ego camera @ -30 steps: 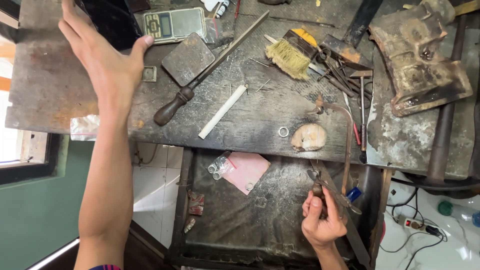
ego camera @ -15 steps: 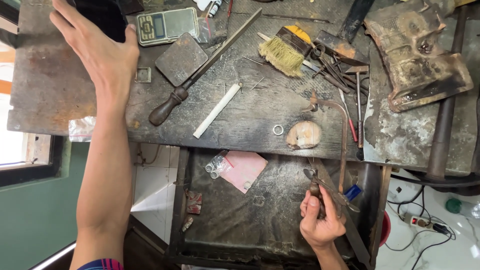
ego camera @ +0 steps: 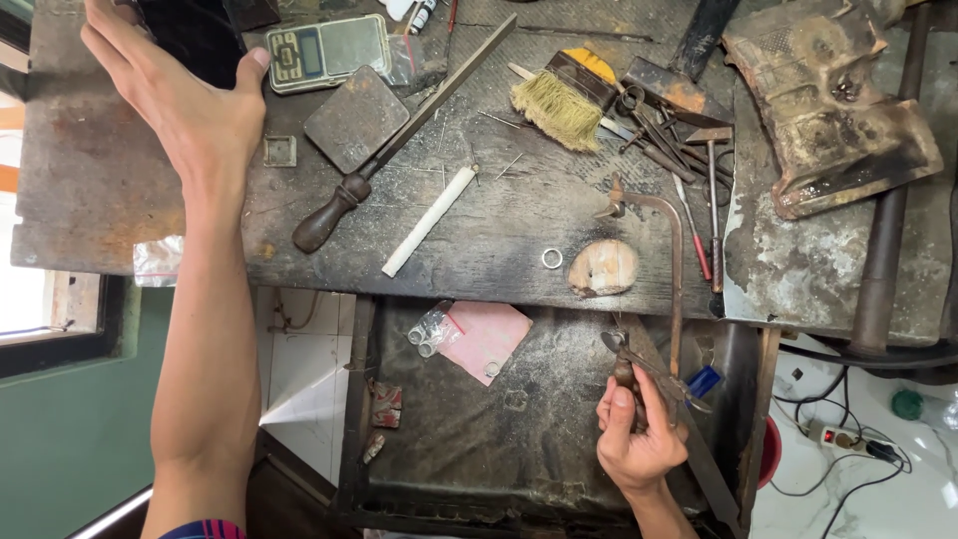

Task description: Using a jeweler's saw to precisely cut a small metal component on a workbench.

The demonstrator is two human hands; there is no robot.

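Wooden-handled saw frame [ego camera: 671, 299] gripped by right hand [ego camera: 639, 439]; left hand [ego camera: 185, 100] spread above bench [ego camera: 499, 240].

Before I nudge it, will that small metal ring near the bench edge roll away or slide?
The ring lies flat on the rough dark bench, so it would probably slide, not roll. It looks thin and light, likely easy to flick. It lies close to the edge, so it might drop.

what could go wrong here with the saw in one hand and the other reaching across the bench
The right hand grips the jeweller's saw by its handle alone, with the frame reaching up over the bench edge; a knock might snap a blade or nudge the small ring off the edge. The left hand reaches over the cluttered bench near the file and scale, so it might bump them.
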